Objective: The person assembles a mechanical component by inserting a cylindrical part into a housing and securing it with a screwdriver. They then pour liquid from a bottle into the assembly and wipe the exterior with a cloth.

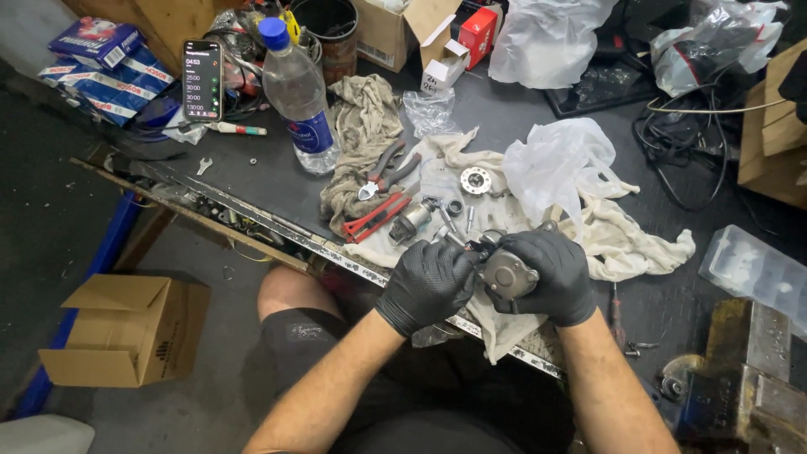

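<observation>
Both hands meet at the near edge of the workbench (277, 168), the left hand (427, 282) just left of the right hand (551, 273), a metal part (507, 273) between them. Behind lie pliers (382, 172) on a rag (361, 118), the bottle (298, 97) further left

A round grey metal part (508, 274) is being gripped by the gloved right hand (551, 277) and touched by the gloved left hand (426, 284) above a white cloth (622, 240).

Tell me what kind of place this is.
Most likely a repair workshop bench. Two hands in black gloves, left hand and right hand, hold a small metal motor part over an oily rag, with pliers beside them and a bench vise at the bench's edge.
</observation>
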